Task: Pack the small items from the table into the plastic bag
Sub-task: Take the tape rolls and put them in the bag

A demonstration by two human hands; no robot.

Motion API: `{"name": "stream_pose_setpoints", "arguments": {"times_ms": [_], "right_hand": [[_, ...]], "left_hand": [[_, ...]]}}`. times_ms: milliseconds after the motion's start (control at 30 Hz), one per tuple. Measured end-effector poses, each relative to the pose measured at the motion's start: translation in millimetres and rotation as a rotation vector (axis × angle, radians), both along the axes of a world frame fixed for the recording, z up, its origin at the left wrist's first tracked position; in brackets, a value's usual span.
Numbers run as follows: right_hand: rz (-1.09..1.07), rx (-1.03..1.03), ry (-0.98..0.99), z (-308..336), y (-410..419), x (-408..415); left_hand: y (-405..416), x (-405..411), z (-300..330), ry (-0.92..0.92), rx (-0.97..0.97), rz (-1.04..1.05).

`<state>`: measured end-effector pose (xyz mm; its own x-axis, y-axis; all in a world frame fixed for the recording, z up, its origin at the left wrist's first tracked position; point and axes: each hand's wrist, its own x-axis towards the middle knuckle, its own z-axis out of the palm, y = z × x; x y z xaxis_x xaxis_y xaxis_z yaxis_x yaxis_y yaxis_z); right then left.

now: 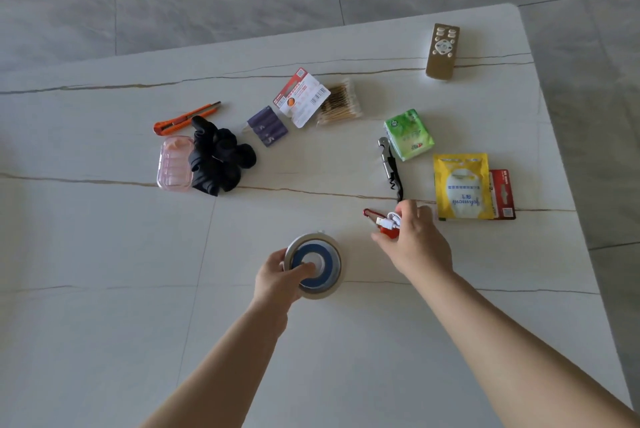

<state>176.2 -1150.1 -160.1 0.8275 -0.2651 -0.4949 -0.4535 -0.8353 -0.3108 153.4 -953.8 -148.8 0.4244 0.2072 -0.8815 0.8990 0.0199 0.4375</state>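
Tape roll (pixel 316 266) is gripped by the left hand (pixel 277 280), thumb across the blue core, fingers curled round the rim; roll sits on the table (pixel 104 254) near the front edge. White cable (pixel 391 219) and a red clip (pixel 381 225) are pinched together by the right hand (pixel 414 240), fingers bent over them, just right of the roll. No plastic bag is seen in view.

Items not yet picked: orange cutter (pixel 183 118), pink soap box (pixel 174 164), black cloth (pixel 220 160), batteries (pixel 267 126), carded pack (pixel 301 96), cotton swabs (pixel 341 101), green tissues (pixel 409 134), corkscrew (pixel 391 167), yellow pouch (pixel 463 186), red card (pixel 503 193). Remote (pixel 442 51) lies well apart at the far corner.

Step judged: lifting both handfuls. Cable should be kept bunched with the clip so no loop drags the corkscrew just beyond it. Roll is best lifted straight up, not slid.
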Motion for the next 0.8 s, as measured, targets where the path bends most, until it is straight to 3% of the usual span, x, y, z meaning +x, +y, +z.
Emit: {"name": "stream_pose_setpoints", "arguments": {"times_ms": [200,500,800], "right_hand": [[-0.073,-0.013,0.039,-6.7,14.4,1.2],[-0.886,0.942,0.219,54.7,-3.6,-25.1],[-1.039,1.282,0.153,204.4,-24.1,-92.6]], "left_hand": [[-0.5,-3.2,-5.2,0.010,0.025,0.029],[-7.8,-10.8,51.9,0.036,-0.040,0.069],[-28.3,-27.8,183.7,-0.006,-0.150,-0.029]]}}
